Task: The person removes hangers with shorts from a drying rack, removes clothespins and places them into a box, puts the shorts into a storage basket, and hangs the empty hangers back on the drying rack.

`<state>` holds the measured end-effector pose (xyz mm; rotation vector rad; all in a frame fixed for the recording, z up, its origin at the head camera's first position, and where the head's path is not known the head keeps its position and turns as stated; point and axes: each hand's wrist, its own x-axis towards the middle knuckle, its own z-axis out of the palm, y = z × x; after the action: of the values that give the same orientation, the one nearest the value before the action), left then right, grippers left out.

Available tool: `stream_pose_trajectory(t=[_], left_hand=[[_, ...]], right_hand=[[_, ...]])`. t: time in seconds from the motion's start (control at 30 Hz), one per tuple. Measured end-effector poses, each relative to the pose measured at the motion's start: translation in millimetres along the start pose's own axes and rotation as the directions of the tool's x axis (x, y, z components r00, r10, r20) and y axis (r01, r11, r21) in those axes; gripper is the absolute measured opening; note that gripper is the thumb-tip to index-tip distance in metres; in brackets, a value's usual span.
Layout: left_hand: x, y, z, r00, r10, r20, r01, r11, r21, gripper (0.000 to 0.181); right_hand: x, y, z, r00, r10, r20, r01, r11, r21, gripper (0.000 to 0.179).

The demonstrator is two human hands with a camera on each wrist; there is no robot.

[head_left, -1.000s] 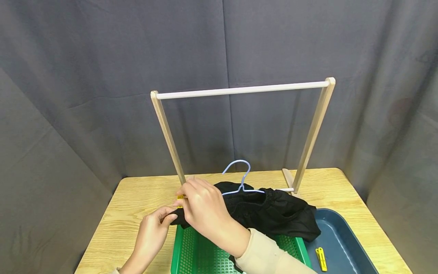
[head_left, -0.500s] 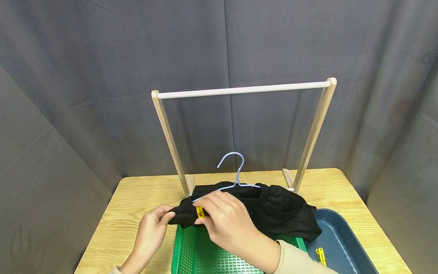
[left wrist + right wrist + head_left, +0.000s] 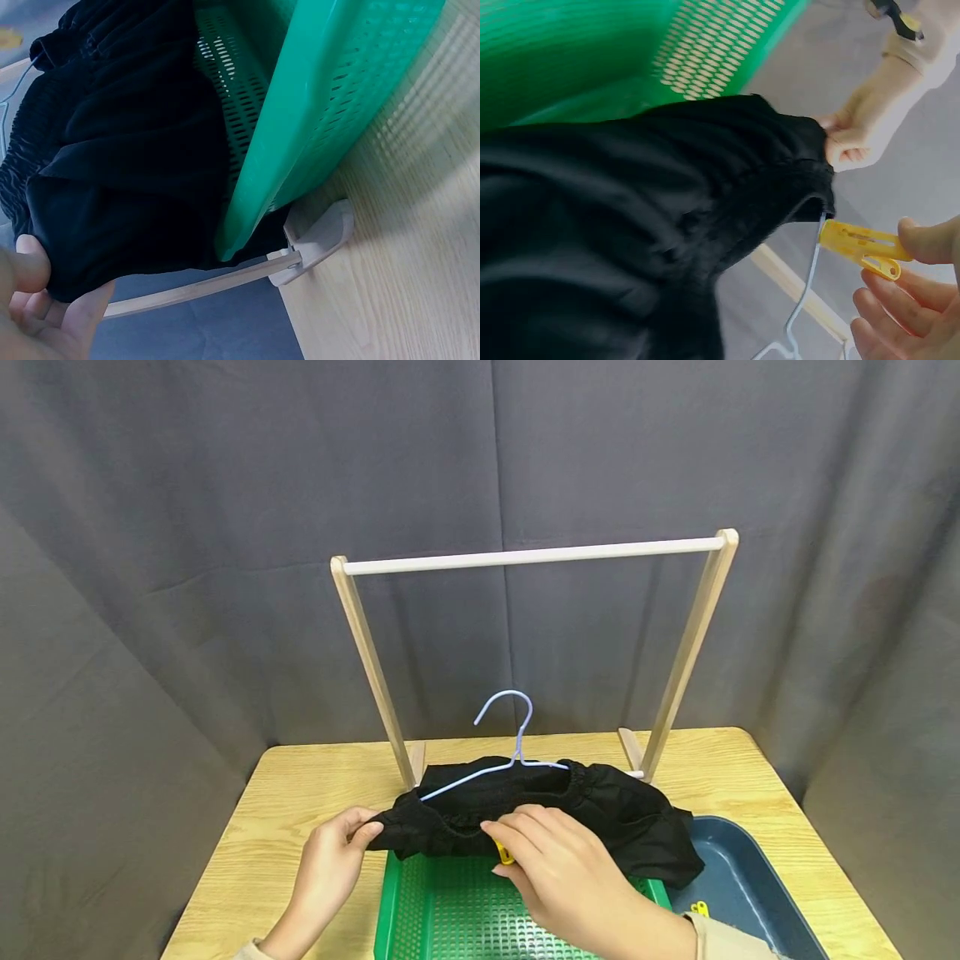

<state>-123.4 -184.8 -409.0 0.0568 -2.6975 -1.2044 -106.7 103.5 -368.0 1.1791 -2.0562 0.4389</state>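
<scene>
One garment point(image 3: 622, 818) lies across the basket point(image 3: 388, 902), which seems to serve as its support, with the hanger point(image 3: 518, 747) set in its opening, hook up. The left hand point(image 3: 330, 860) pinches the left corner, likely to keep the edge taut. The right hand point(image 3: 573, 877) pinches a yellow clip point(image 3: 859, 241) by one end, presumably leaving the other free. A second clip point(image 3: 700, 908) sits in the tray point(image 3: 738, 877); the rack point(image 3: 525, 557) stands behind. Since half a second ago, the right hand has moved rightward; the left keeps its corner.
</scene>
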Motion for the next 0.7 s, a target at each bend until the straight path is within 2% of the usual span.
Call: stream_pose_trajectory(t=[0.3,0.7], left_hand=[[0.1,-0.5,-0.9,0.999,-0.033,0.021,0.033,0.999,-0.023,0.011],[0.7,-1.6,-1.3,0.999,-0.026,0.022,0.027,0.999,-0.022,0.011]], right_hand=[[-42.0,18,-21,0.994,0.045,0.105,-0.040,0.998,-0.049,0.043],[-103.0,53,-42,0.987,0.111,0.114,-0.084,0.972,-0.218,0.056]])
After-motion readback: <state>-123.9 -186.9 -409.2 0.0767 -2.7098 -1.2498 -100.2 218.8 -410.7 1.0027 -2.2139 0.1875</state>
